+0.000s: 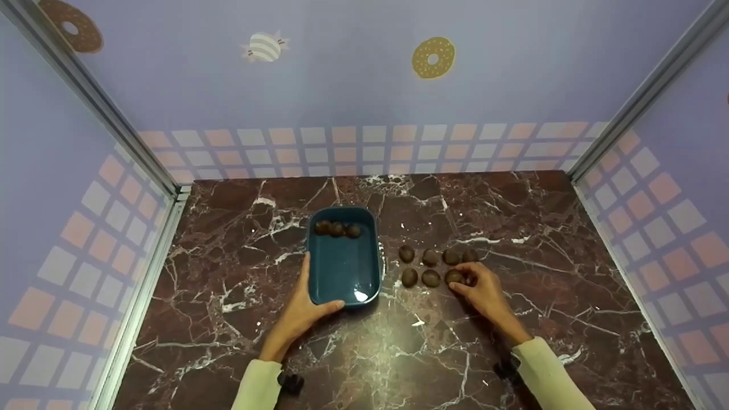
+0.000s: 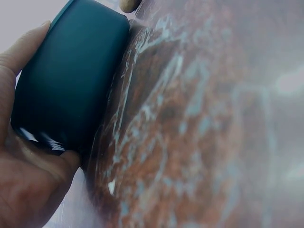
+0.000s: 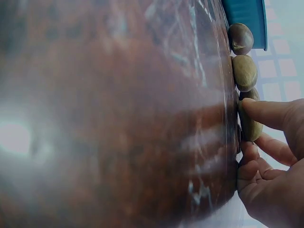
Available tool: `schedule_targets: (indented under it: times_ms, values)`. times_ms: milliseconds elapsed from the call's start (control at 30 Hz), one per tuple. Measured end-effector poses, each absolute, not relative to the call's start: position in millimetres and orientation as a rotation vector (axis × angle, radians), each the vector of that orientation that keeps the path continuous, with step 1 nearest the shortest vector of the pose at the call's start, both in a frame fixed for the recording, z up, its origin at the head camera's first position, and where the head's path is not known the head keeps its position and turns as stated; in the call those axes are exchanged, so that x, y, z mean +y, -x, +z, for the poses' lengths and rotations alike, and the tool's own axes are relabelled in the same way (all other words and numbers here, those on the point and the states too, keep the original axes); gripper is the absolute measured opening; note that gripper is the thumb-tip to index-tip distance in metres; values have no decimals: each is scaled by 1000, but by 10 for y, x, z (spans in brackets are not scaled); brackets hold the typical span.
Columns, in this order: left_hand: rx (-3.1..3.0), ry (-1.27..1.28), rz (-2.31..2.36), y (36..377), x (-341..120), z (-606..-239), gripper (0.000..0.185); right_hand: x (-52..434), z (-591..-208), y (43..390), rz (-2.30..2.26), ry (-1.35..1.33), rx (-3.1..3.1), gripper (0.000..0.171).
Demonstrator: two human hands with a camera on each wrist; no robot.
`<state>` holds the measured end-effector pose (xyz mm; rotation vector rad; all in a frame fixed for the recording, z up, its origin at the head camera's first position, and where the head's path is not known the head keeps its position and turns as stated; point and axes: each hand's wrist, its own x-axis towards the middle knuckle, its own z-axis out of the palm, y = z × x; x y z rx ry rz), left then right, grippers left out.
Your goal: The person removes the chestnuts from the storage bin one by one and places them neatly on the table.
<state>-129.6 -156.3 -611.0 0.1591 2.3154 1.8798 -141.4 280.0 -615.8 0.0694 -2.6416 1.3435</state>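
A deep teal baking dish [image 1: 343, 273] stands left of centre, with three brown kiwis [image 1: 336, 229] in a row at its far end. My left hand [image 1: 304, 307] holds its near left corner, fingers along the left side and thumb at the near rim; in the left wrist view the dish's outer wall [image 2: 76, 71] fills the grip. To the right, several more kiwis [image 1: 430, 278] lie in two rows on the table. My right hand [image 1: 481, 287] pinches a kiwi [image 1: 454, 277] in the near row between thumb and fingers. In the right wrist view that kiwi [image 3: 251, 124] is partly covered by fingers.
The tabletop [image 1: 256, 336] is dark red-brown marble with white veins. A patterned purple wall [image 1: 353, 97] rises behind it, with further walls at both sides. Metal frame rails [image 1: 142, 285] run along the left edge. Close beside the dish's right side lie the nearest loose kiwis [image 1: 406, 253].
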Motion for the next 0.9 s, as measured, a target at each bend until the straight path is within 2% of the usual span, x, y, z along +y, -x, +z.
schedule_targets:
  times_ms: [300, 900]
  values:
    - [2320, -165, 1869, 1301, -1567, -6103, 140, 2790, -5856, 1482, 1411, -25, -2642, 31]
    - [2337, -182, 1868, 1300, -1574, -6105, 141, 2281, -5474, 1912, 1328, -505, -2728, 32]
